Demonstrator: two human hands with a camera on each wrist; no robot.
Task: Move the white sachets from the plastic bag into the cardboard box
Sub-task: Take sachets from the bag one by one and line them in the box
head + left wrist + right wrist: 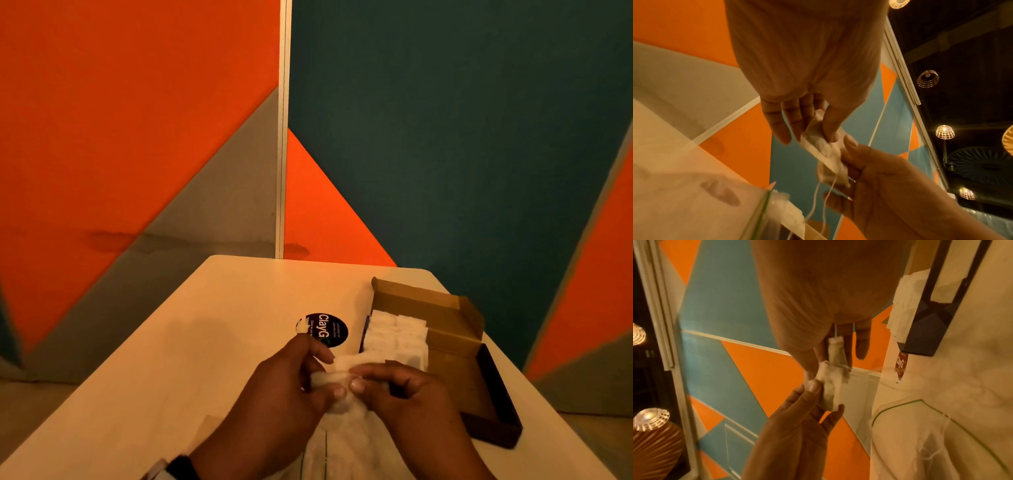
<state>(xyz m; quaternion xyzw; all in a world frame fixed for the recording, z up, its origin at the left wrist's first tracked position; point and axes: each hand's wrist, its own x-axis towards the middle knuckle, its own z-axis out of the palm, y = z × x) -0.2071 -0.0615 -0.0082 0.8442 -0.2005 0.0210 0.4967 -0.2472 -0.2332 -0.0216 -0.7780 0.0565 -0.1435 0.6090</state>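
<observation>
Sachet (337, 373) pinched between left hand (291, 380) and right hand (407, 390), above plastic bag (342, 442) beneath both wrists; transfer step under way, next likely a short carry to cardboard box (455, 329) beyond right knuckles, beside sachets already stacked.
</observation>
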